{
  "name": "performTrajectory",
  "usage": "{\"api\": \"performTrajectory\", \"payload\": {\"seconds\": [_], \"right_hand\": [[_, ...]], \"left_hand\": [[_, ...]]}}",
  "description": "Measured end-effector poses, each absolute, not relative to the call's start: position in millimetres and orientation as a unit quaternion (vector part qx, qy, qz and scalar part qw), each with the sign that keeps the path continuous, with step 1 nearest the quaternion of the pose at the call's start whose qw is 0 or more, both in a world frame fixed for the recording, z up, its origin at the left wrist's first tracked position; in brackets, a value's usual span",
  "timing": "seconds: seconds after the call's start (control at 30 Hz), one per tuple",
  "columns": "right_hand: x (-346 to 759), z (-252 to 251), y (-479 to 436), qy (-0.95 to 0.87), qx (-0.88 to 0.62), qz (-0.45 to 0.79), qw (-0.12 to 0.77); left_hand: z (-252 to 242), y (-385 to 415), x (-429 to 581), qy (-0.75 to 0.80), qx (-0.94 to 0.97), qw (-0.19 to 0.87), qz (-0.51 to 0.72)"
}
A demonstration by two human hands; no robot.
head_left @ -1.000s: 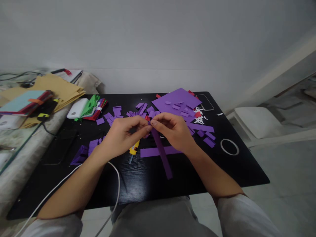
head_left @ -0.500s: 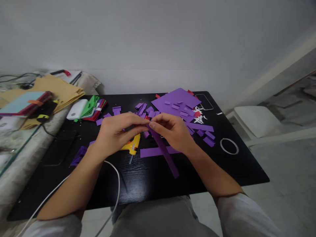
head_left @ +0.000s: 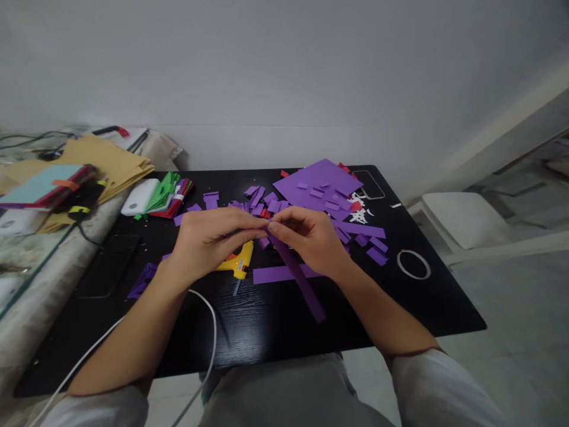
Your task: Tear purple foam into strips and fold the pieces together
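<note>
Both my hands meet above the middle of the black table, pinching the upper end of a long purple paper strip [head_left: 299, 274]. My left hand [head_left: 213, 240] has its thumb and fingers closed at that end. My right hand [head_left: 311, 240] pinches the same end from the other side, fingertips nearly touching the left ones. The strip's lower end slants down toward the table's front. Beneath it lies a second purple paper strip [head_left: 275, 274]. A yellow glue gun [head_left: 241, 261], with a glue stick showing, rests beside my left hand, partly hidden by it.
Behind my hands are small folded purple paper pieces [head_left: 258, 196] and a large purple sheet [head_left: 297, 184]. White scraps [head_left: 359, 213] and a ring [head_left: 413, 264] lie right. Green and red papers [head_left: 171, 198] sit left. A white cable [head_left: 212, 314] crosses the front left.
The strip's lower end has swung very slightly to the right. Both hands keep their pinch in nearly the same place.
</note>
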State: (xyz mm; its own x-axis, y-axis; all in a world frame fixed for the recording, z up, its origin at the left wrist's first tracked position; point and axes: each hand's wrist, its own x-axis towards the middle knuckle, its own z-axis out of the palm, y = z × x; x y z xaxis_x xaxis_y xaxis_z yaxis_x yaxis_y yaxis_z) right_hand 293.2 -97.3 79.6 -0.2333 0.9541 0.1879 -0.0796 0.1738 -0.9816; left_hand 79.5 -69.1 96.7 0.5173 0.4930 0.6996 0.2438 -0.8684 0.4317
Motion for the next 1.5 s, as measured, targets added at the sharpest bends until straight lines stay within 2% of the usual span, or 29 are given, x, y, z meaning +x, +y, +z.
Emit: {"api": "performTrajectory", "payload": {"seconds": [0.77, 1.23, 1.5], "right_hand": [[295.1, 82.4, -98.6, -0.597, -0.379, 0.519, 0.481], [296.4, 81.9, -96.5, -0.593, -0.400, 0.492, 0.497], [295.3, 81.2, -98.0, -0.620, -0.397, 0.458, 0.498]], "left_hand": [[96.6, -66.9, 79.1, 0.205, 0.856, 0.152, 0.450], [99.8, -65.8, 77.7, 0.260, 0.857, 0.162, 0.415], [98.6, -68.2, 79.8, 0.305, 0.844, 0.210, 0.389]]}}
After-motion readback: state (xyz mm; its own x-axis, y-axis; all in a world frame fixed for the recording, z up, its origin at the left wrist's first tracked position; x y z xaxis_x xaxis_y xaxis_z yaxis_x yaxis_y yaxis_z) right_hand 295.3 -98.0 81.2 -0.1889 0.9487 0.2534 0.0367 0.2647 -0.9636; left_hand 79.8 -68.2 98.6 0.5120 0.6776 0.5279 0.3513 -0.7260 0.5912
